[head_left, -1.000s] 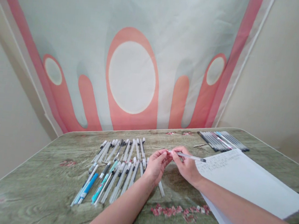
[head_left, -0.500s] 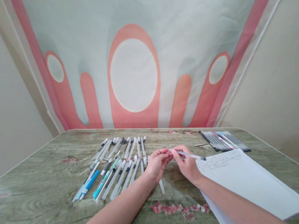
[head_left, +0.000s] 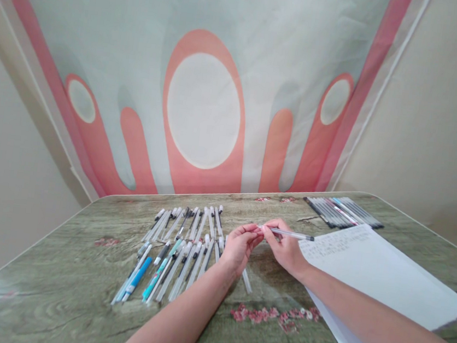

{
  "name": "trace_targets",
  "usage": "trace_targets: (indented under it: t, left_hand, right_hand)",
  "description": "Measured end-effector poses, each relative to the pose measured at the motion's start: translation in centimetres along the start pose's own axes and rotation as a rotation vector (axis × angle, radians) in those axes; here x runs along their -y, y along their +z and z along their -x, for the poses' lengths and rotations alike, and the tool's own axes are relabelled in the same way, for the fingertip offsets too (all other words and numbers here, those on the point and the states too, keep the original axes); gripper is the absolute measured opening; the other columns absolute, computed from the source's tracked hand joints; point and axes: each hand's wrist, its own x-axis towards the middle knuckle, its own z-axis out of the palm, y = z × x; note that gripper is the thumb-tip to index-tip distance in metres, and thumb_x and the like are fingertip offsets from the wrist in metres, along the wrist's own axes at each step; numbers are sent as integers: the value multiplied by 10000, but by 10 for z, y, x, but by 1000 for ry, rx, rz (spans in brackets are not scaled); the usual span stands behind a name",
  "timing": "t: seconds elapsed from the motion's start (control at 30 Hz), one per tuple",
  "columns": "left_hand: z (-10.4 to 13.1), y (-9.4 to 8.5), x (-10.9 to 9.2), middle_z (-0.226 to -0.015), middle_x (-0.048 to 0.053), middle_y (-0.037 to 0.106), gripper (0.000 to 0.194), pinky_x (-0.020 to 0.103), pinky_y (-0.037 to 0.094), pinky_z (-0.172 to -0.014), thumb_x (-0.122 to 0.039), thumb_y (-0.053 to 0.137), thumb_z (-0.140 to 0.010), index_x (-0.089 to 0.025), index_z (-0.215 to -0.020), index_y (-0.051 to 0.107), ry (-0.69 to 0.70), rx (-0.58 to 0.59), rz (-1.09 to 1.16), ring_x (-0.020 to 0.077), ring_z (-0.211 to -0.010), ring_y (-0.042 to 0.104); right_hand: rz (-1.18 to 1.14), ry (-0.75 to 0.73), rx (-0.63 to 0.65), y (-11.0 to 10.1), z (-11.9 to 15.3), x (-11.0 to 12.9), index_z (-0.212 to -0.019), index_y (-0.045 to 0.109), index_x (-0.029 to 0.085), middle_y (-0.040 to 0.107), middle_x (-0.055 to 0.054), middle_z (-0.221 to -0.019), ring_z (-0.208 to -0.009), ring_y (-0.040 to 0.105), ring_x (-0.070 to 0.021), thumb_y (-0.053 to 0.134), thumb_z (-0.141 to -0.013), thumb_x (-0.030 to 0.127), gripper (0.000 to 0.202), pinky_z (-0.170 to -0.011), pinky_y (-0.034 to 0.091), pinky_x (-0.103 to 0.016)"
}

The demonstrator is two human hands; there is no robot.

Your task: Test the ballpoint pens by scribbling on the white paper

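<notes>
Pen (head_left: 293,234) work looks unfinished on one clear barrel, held above the counter (head_left: 52,305): the right hand (head_left: 287,251) grips it in closed fingers, while the left hand (head_left: 240,245) pinches its left end, where detail is too small to tell. An upper row (head_left: 213,222) and a lower row (head_left: 169,279) of pens lie to the left; a neat batch (head_left: 343,212) lies beyond the written paper (head_left: 381,282). Which are finished, I cannot tell.
</notes>
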Motion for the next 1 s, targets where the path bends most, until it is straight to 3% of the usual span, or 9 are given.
trace_targets:
  t: [0.1, 0.2, 0.27, 0.43, 0.53, 0.73, 1.0]
  left_hand:
    - [-8, -7, -10, -830, 101, 641, 164, 302, 477, -776, -52, 509, -683, -91, -824, 581, 64, 17, -378, 142, -746, 619]
    - [-14, -17, -22, -997, 110, 616, 291, 316, 459, -807, -73, 460, -723, -112, -995, 556, 346, 4, -896, 154, -843, 600]
    - [-14, -24, -29, -1017, 96, 614, 301, 322, 419, -872, -88, 461, -734, -131, -1011, 569, 487, 57, -1235, 165, -926, 570]
    - [-7, -31, -29, -1061, 78, 589, 297, 342, 351, -917, -176, 493, -765, -177, -1054, 565, 551, 163, -1799, 195, -1023, 506]
    - [-5, -31, -26, -1054, 70, 578, 265, 353, 336, -902, -211, 488, -781, -197, -1035, 567, 540, 172, -1930, 204, -1027, 487]
    - [-7, -31, -27, -984, 58, 585, 215, 350, 326, -876, -184, 469, -791, -209, -970, 587, 591, 221, -1990, 199, -981, 490]
    - [-8, -26, -31, -906, 81, 587, 197, 344, 357, -851, -237, 436, -827, -188, -911, 608, 532, 266, -2023, 200, -925, 524]
  right_hand:
    - [-42, 60, 17, 2, 1, -1, -838, 508, 190, 570, -17, -758, -678, 551, -142, 457, -834, 366, 184, -623, 441, -260]
    - [-66, 104, 54, 3, 0, -3, -876, 507, 193, 571, -15, -774, -632, 533, -130, 444, -837, 380, 201, -565, 427, -244]
    - [-55, 99, 82, 4, -1, -4, -891, 516, 195, 571, -12, -775, -617, 523, -126, 451, -830, 381, 206, -554, 418, -243]
    - [-21, 108, 85, 4, -3, -8, -887, 543, 195, 581, -8, -766, -629, 518, -129, 466, -814, 380, 213, -593, 414, -254]
    - [-61, 154, 93, 4, -3, -10, -895, 558, 198, 590, -7, -760, -649, 526, -134, 450, -818, 400, 242, -605, 420, -256]
    - [-190, 306, 125, 4, -7, -12, -903, 574, 194, 618, -28, -779, -585, 532, -133, 400, -821, 458, 326, -522, 435, -251]
    - [-291, 402, 68, 7, -9, -19, -805, 512, 207, 576, 9, -662, -549, 514, -123, 477, -775, 438, 236, -474, 424, -230]
